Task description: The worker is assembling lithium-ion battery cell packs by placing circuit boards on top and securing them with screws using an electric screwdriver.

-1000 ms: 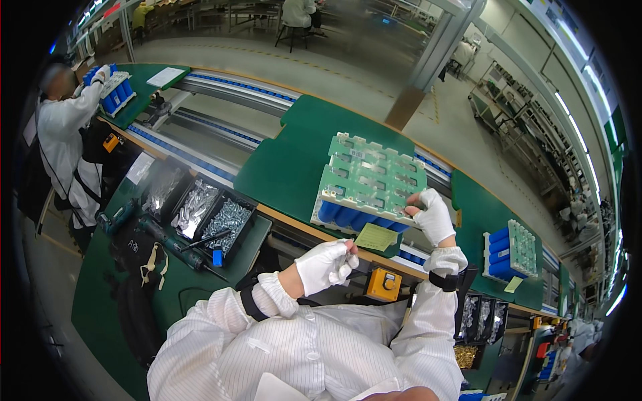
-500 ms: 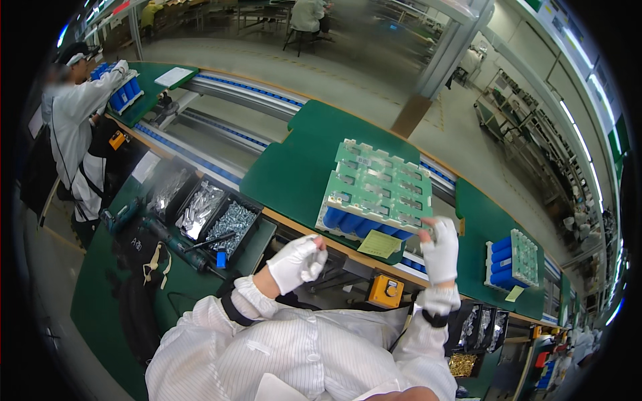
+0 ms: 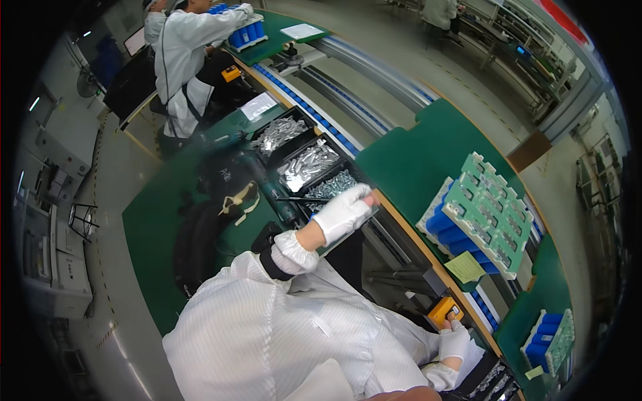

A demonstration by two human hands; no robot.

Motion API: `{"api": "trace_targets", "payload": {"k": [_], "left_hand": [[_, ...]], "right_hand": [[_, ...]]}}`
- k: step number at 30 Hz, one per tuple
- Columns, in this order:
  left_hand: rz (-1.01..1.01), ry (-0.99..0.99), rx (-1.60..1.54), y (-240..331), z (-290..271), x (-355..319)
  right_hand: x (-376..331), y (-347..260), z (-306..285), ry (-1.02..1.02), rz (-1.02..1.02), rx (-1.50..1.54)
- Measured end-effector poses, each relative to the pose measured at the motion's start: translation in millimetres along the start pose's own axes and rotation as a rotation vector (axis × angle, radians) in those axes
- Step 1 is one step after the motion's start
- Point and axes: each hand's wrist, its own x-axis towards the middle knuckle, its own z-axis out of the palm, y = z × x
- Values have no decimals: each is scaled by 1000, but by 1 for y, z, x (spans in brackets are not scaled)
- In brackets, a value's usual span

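Observation:
My left hand [image 3: 344, 212], in a white fingerless glove, hovers beside the bin of small screws [image 3: 332, 186]. Its fingers are curled in, and whatever they may hold is hidden. Low on the right, my right hand [image 3: 455, 342] reaches to a yellow control box [image 3: 445, 310] under the bench edge. Its bare fingertips touch the box's dark button, fingers apart and nothing visible in the grasp. Beyond the box, a battery module [image 3: 488, 214] of blue cells under a pale green plate sits on the green work board [image 3: 394, 160]. A yellow paper note [image 3: 465, 267] lies against its near side.
Bins of metal pieces [image 3: 307, 164] stand at the left, next to a power driver [image 3: 271, 190] and a cream strap [image 3: 239, 200]. A second module [image 3: 548, 341] sits at the lower right. A co-worker [image 3: 190, 60] handles another module [image 3: 247, 35] at the far upper left.
My view has swung left. My right hand has left the module's near corner and come down onto the yellow box. My left hand is now by the screw bin.

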Motion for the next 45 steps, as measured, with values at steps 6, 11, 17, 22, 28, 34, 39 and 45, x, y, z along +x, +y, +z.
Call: {"api": "trace_targets", "payload": {"k": [6,11,17,22,28,34,39,45], "left_hand": [[425,622,871,30,-128,68],[300,698,1236,77,-195,110],[497,454,1446,20,-299,148],[487,184,1258,12,-203,139],[769,55,1284,76,-65,57],[645,-131,1176,96,-13,53],[1090,-484,960,79,15,104],[775,-385,1064,64,47,64]], "right_hand": [[12,12,12,-51,-28,135],[-21,-60,-11,23,-89,40],[-78,-92,-76,38,-55,201],[-170,-64,-133,476,182,330],[-293,45,-171,948,862,-139],[-373,160,-194,1040,1133,-153],[-407,287,-236,1087,1198,-128],[-392,364,-231,939,1480,-218]]}}
